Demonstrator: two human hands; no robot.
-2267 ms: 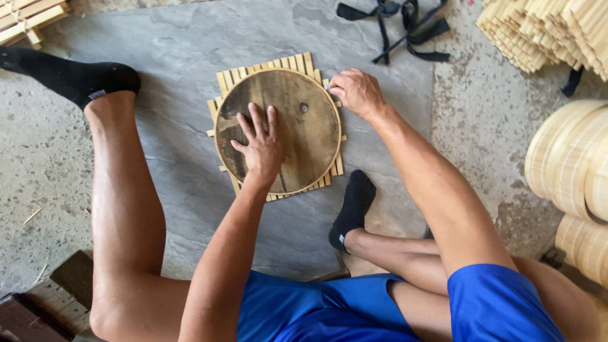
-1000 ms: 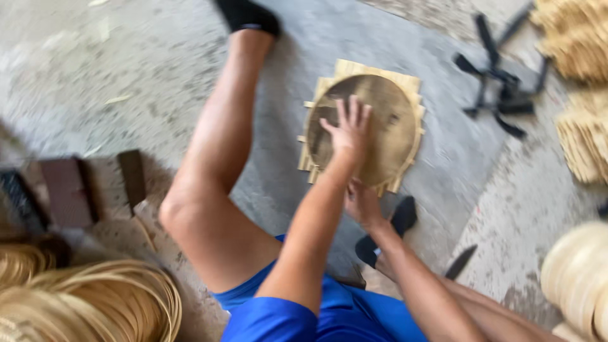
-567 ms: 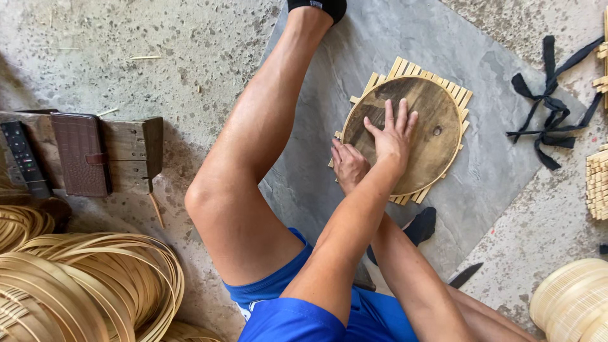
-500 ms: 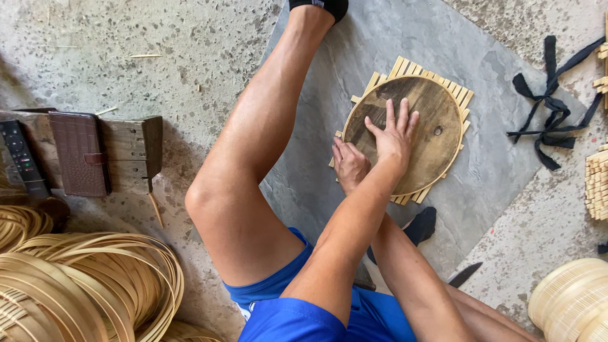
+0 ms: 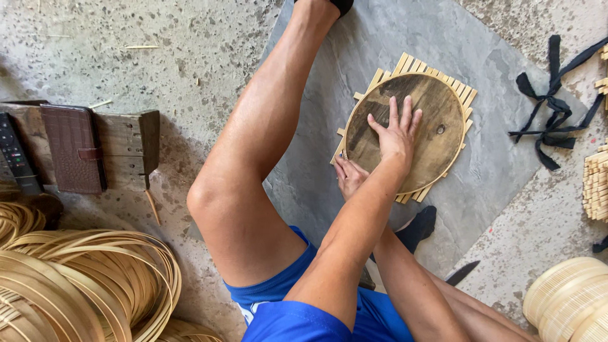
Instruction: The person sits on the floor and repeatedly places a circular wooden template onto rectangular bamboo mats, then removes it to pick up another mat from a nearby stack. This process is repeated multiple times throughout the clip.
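Observation:
A round, dark wooden disc (image 5: 437, 107) lies on a square mat of woven bamboo slats (image 5: 405, 63), which rests on a grey sheet (image 5: 392, 31) on the floor. My left hand (image 5: 398, 134) presses flat on the disc, fingers spread. My right hand (image 5: 349, 175) reaches under my left forearm to the disc's lower left rim, its fingers pinched together there. Whether it holds something small is unclear. My bare left leg (image 5: 253, 158) stretches out beside the mat.
A wooden block (image 5: 130, 149) at left carries a brown wallet (image 5: 75, 147) and a dark remote (image 5: 16, 155). Coiled bamboo strips (image 5: 82, 285) lie at lower left. Black straps (image 5: 554, 120), stacked slat mats (image 5: 595, 183), round bamboo hoops (image 5: 567, 304) and a dark blade (image 5: 462, 272) are at right.
My right hand left the disc's far rim and came under my left arm to the near rim. The camera swung left; the left hand stayed pressed on the disc.

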